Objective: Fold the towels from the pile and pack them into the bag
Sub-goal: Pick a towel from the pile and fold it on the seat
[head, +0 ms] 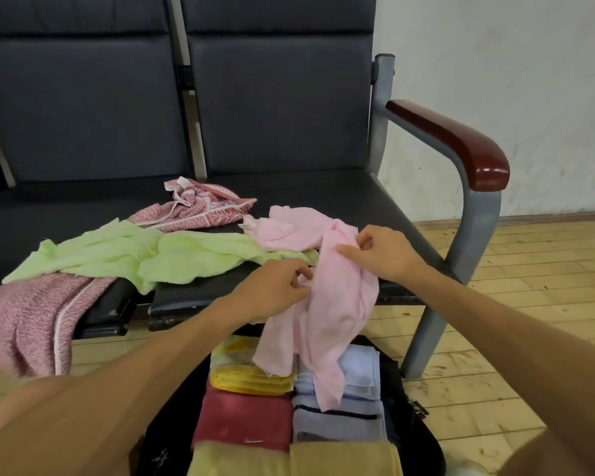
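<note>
2 hands on the pale pink towel (337, 304): left hand (272, 286) pinches its left edge, right hand (382, 252) pinches the top, and the cloth droops off the bench seat (323, 190) over the open black bag (397, 389) below, where folded towels (244, 420) sit in 2 columns. Green towel (152, 255) sprawls left, with seemingly 2 patterned pink towels (193, 211) near it.

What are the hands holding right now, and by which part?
Both hold the pale pink towel: the left hand pinches its left edge, the right hand pinches a fold near its top. The rest hangs over the bag.
</note>
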Motion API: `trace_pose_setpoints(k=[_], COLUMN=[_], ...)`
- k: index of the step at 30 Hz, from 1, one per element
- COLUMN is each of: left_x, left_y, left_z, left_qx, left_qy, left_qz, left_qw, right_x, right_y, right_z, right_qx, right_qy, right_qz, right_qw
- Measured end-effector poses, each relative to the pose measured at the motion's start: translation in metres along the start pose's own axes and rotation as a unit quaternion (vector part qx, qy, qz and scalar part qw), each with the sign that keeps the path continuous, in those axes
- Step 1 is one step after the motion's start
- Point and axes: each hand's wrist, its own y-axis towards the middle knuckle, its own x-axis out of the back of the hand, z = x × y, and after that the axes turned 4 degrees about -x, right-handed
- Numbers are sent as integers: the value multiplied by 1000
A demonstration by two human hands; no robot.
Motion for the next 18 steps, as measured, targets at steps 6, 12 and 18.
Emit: trace_pose_setpoints(k=[6,12,18], left_x=[-14,-10,15], left_y=[17,21,7], left_z=[-4,-3,11], left_qx=[-12,7,73], left_qy=[54,4,19], left_qz=[-88,-73,-60], left_qw=[995,997,995], right_x=[-1,24,43], right_y=[18,24,24], right_z=[2,-9,-41], right_qx=[-76,-217,-256], right_qy=[129,352,346], right_qz=[-21,-65,-117], right_qw=[988,908,895])
